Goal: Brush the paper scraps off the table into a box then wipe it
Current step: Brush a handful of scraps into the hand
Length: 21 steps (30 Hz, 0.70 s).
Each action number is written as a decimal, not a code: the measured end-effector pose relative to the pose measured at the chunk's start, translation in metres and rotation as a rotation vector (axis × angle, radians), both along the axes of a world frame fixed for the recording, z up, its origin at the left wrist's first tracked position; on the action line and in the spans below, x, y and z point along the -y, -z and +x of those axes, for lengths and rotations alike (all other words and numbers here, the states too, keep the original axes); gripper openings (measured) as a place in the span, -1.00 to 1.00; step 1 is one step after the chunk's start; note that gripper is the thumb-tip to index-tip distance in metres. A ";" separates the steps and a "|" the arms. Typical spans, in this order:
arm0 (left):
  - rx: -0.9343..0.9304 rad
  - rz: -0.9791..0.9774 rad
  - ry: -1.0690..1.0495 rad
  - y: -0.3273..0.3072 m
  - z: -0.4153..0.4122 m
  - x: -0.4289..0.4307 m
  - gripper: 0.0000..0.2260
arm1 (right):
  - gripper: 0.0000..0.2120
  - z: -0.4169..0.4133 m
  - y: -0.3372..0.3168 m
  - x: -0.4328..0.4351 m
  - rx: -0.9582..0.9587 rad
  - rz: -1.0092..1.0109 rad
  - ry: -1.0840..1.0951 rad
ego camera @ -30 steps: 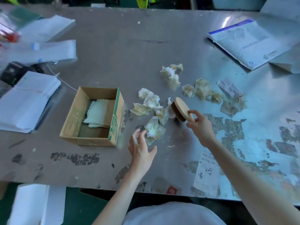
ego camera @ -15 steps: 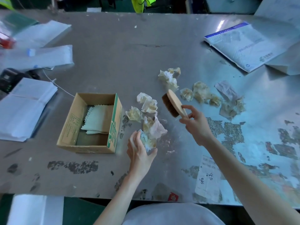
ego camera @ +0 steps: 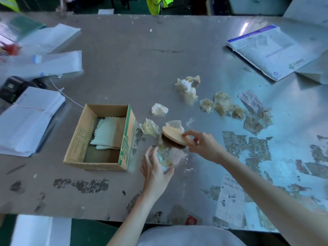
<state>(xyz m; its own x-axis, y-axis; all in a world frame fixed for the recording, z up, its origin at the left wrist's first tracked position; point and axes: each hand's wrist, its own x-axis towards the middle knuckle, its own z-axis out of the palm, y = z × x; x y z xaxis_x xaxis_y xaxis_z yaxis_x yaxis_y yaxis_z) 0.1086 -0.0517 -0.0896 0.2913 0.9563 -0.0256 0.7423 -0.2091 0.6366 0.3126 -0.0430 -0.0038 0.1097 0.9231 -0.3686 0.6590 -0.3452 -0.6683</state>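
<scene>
My right hand (ego camera: 202, 144) grips a round wooden brush (ego camera: 173, 136), bristles down, pressed on crumpled paper scraps (ego camera: 166, 154) just right of an open cardboard box (ego camera: 126, 137). My left hand (ego camera: 155, 167) cups those scraps from the near side, fingers curled against them. A pale cloth (ego camera: 108, 133) lies inside the box. Loose scraps sit close by: one (ego camera: 149, 127) beside the box wall and one (ego camera: 159, 109) a little farther back. Several more scraps (ego camera: 223, 103) lie scattered to the right across the worn metal table (ego camera: 124, 59).
White paper stacks (ego camera: 26, 119) and envelopes (ego camera: 53, 63) lie at the left, with a dark device (ego camera: 12, 87) and a thin cord (ego camera: 67, 97). A white mailer bag (ego camera: 266, 50) rests at the far right. A paper label (ego camera: 229, 199) is stuck near the front edge.
My right hand swept the brush left and toward me, pushing scraps against my left hand. The left hand closed in around the gathered pile.
</scene>
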 end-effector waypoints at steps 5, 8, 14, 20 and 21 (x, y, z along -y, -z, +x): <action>0.033 0.014 0.044 -0.002 0.000 0.000 -0.29 | -0.62 0.013 -0.011 0.003 -0.061 0.092 0.075; 0.030 0.015 0.056 -0.001 0.001 0.000 -0.29 | -0.55 0.021 -0.015 -0.011 -0.094 0.168 0.171; -0.009 0.011 0.054 -0.001 0.004 0.005 -0.25 | -0.54 0.022 0.002 -0.023 -0.051 0.131 0.277; -0.108 0.024 0.079 0.005 0.006 0.004 -0.17 | -0.60 0.006 0.020 0.011 -0.053 0.060 0.194; -0.117 0.028 0.079 0.006 0.007 0.004 -0.16 | -0.60 0.004 0.021 0.017 -0.055 0.051 0.180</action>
